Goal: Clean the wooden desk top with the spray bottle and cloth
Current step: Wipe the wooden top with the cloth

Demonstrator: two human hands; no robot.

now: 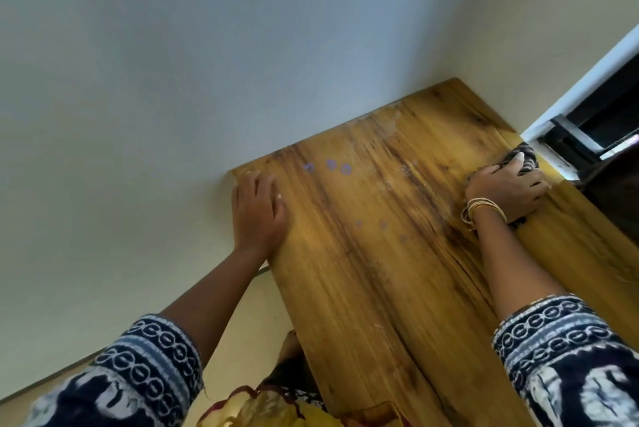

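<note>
**Wiping stage, cloth at the far right edge**

The left hand (pixel 258 210) lies flat, fingers straight, holding nothing, bracing on the desk (pixel 373 254) at its left edge. Small purple marks sit just right of its fingertips. The right hand (pixel 505 187) presses the dark cloth (pixel 525 157), fingers curled over it. No spray bottle shows. Next, probably, a sweep leftward toward the marks.

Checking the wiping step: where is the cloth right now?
In the head view the cloth is under the right hand at the desk top's far right edge, beside the window frame.
</note>
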